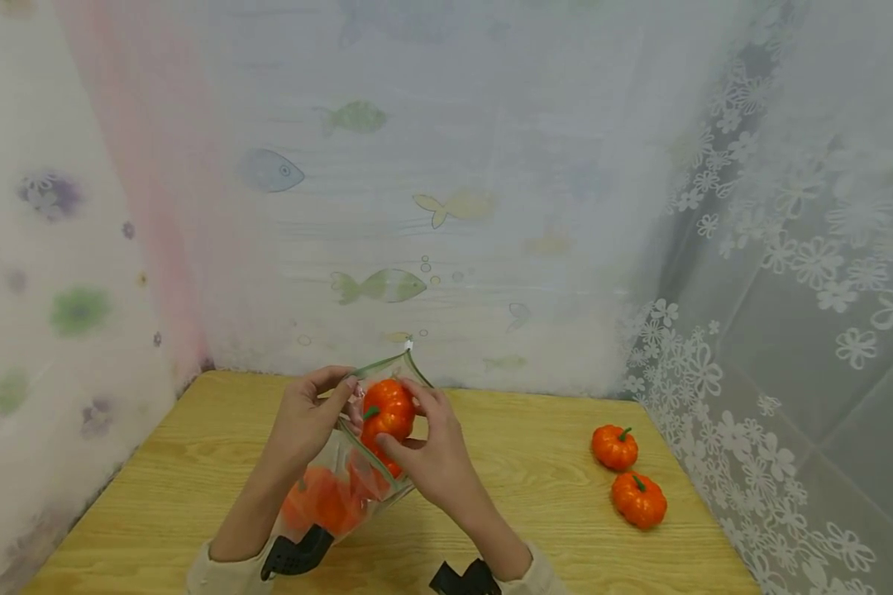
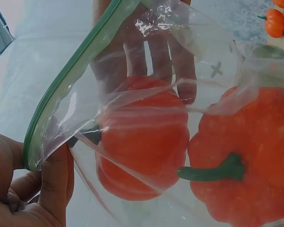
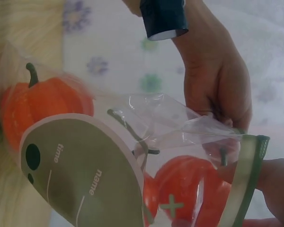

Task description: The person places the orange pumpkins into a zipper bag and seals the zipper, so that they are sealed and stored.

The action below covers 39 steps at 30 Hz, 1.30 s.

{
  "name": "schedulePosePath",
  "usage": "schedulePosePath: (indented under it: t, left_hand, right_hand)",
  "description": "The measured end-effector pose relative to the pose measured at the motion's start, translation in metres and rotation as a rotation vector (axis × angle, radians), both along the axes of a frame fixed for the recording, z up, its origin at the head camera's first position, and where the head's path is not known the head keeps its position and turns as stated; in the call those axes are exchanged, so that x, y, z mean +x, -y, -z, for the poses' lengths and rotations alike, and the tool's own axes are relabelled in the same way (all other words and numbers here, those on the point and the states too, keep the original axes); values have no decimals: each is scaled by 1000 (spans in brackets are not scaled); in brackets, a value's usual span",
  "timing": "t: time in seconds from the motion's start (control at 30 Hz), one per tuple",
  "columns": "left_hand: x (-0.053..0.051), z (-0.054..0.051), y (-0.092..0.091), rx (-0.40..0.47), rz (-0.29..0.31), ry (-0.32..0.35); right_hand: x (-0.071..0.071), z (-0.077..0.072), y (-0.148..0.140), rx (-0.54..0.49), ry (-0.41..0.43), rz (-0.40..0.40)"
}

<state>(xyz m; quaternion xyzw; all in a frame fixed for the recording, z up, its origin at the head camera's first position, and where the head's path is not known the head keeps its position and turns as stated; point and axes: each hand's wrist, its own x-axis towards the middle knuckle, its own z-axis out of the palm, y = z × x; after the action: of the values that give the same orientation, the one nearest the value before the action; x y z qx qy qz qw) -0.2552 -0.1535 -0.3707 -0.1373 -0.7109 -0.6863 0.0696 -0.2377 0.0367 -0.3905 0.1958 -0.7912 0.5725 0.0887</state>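
Note:
A clear zip bag (image 1: 342,454) with a green-edged mouth stands tilted on the table, its mouth spread apart. My left hand (image 1: 305,421) pinches the bag's rim; the left wrist view shows this left hand (image 2: 28,189) with the green zip edge between thumb and fingers. In my right hand (image 1: 439,450) is a small orange toy pumpkin (image 1: 390,405) with a green stem, at the bag's mouth. Seen through plastic in the left wrist view, this pumpkin (image 2: 142,142) is partly inside the bag. More orange pumpkins (image 1: 323,500) lie in the bag, blurred by the plastic.
Two more small pumpkins, one farther back (image 1: 614,447) and one nearer (image 1: 639,500), sit on the wooden table (image 1: 536,463) at the right. Printed curtains (image 1: 446,248) hang behind and beside the table. A green label (image 3: 85,165) covers part of the bag's side.

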Motion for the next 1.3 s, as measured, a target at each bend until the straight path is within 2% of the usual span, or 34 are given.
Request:
schedulePosePath:
  t: [0.2, 0.47, 0.73, 0.9, 1.07, 1.17, 1.3]
  left_hand:
    - [1, -1, 0, 19, 11, 3]
    - [0, -2, 0, 13, 28, -9]
    - [-2, -4, 1, -3, -7, 4]
    - [-2, -4, 3, -6, -24, 11]
    - [-4, -2, 7, -15, -46, 1]
    - [-5, -1, 11, -9, -57, -14]
    - [-7, 0, 15, -10, -60, -15]
  right_hand:
    - [2, 0, -1, -10, -23, 17]
    - [-3, -2, 7, 42, -51, 49]
    - [-7, -4, 10, 86, -64, 3]
    - [-4, -7, 4, 46, -59, -19]
    - [3, -11, -11, -38, -74, -21]
    - [6, -12, -22, -86, -109, 4]
    - [9, -6, -40, -113, -172, 76]
